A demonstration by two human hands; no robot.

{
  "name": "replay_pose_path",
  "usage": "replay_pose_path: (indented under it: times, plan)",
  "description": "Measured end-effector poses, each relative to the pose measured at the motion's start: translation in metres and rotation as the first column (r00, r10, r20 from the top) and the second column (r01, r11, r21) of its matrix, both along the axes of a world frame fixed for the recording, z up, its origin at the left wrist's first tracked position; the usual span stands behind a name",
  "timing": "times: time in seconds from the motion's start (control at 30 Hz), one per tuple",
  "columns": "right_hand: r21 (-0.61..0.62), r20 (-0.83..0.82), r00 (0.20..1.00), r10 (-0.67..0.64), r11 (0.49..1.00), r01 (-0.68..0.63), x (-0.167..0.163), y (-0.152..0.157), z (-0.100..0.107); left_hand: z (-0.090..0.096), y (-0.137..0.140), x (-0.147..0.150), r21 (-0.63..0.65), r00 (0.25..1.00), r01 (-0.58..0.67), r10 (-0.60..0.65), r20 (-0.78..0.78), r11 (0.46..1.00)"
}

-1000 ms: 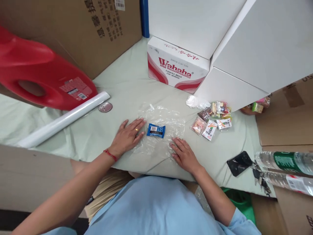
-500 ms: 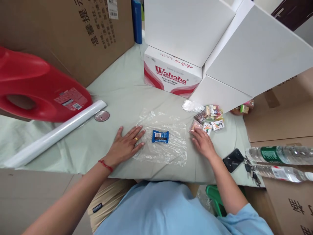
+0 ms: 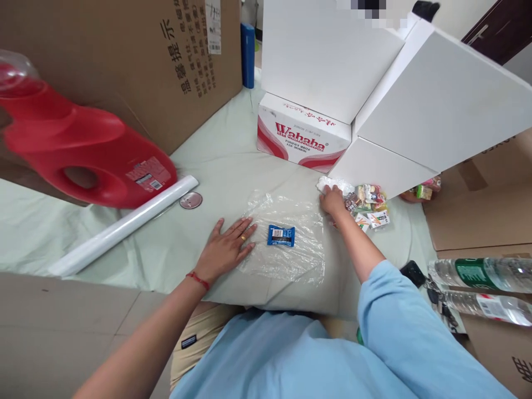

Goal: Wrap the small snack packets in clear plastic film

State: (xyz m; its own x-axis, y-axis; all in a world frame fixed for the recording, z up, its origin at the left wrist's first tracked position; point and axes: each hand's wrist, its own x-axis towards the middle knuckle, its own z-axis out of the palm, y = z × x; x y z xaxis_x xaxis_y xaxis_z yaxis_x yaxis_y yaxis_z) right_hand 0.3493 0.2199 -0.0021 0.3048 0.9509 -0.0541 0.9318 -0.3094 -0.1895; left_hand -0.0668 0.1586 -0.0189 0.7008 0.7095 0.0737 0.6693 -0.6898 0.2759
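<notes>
A blue snack packet (image 3: 281, 236) lies on a spread sheet of clear plastic film (image 3: 305, 263). My left hand (image 3: 226, 246) rests flat with fingers spread over the film's left edge, holding nothing. Beyond the film's far right corner, my right hand (image 3: 332, 203) reaches onto a crumpled white plastic wad (image 3: 343, 184); its fingers are bent slightly and apart, touching the wad. Beside that hand sit several small wrapped snacks: a dark brown packet (image 3: 352, 203), colourful packets (image 3: 372, 194) and white-and-orange packets (image 3: 378, 219). My right hand and forearm partly cover this group.
A red jug (image 3: 100, 147) and a white roll (image 3: 124, 227) lie at left, near a round disc (image 3: 191, 200). A Wahaba-lettered carton (image 3: 301, 136) and white panels (image 3: 432, 100) stand behind. Water bottles (image 3: 486, 272), a phone (image 3: 413, 272) and keys (image 3: 440, 302) are at right.
My right hand has moved forward from the pink packet at the near side of the snacks to the white plastic wad. My left hand stays on the film; the view has shifted slightly.
</notes>
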Motion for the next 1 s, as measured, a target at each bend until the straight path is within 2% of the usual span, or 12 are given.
replay_pose_path:
  times: [0.1,0.17,0.27,0.33,0.4,0.47,0.53,0.67,0.77,0.83,0.93,1.0]
  plan:
    - [-0.018,-0.023,0.994,0.104,0.994,-0.105,-0.008,0.001,-0.005,0.001,-0.001,0.001,-0.002,1.0,-0.01,0.01,0.01,1.0]
    - [-0.008,-0.059,0.986,0.153,0.988,-0.154,-0.004,-0.006,-0.001,0.002,-0.001,0.001,-0.002,1.0,-0.016,0.016,0.021,1.0]
    - [0.132,-0.105,0.982,0.158,0.981,-0.144,0.002,-0.033,0.015,0.002,0.0,0.0,-0.016,0.999,-0.013,0.014,0.031,1.0]
    - [0.277,-0.13,0.968,0.215,0.945,-0.172,-0.004,-0.064,0.025,0.002,-0.001,-0.002,-0.036,0.999,-0.011,0.012,0.043,0.999]
    - [0.334,-0.182,0.912,0.368,0.895,-0.294,-0.021,-0.106,0.028,0.0,-0.003,-0.005,-0.052,0.998,-0.017,0.021,0.067,0.999]
    - [0.266,-0.255,0.816,0.519,0.849,-0.457,-0.046,-0.155,0.024,-0.003,-0.008,-0.009,-0.056,0.995,-0.037,0.042,0.09,0.998]
    - [0.168,-0.309,0.741,0.596,0.801,-0.574,-0.07,-0.202,0.015,-0.008,-0.015,-0.012,-0.052,0.994,-0.05,0.055,0.099,0.997]
    - [0.126,-0.381,0.746,0.546,0.83,-0.544,-0.087,-0.26,0.008,-0.014,-0.031,-0.018,-0.025,0.998,-0.012,0.013,0.069,1.0]
    - [0.201,-0.414,0.779,0.471,0.882,-0.426,-0.068,-0.265,0.015,-0.016,-0.041,-0.021,0.007,0.997,-0.03,0.029,0.066,1.0]
    - [0.265,-0.342,0.86,0.38,0.917,-0.299,-0.046,-0.252,0.019,-0.014,-0.047,-0.021,0.031,0.992,-0.086,0.082,0.098,0.996]
    - [0.356,-0.167,0.953,0.251,0.917,-0.179,-0.014,-0.221,0.018,-0.011,-0.057,-0.019,0.074,0.97,-0.174,0.158,0.185,0.982]
    - [0.368,-0.076,0.969,0.236,0.909,-0.193,0.002,-0.199,0.014,-0.011,-0.065,-0.017,0.093,0.957,-0.201,0.176,0.23,0.975]
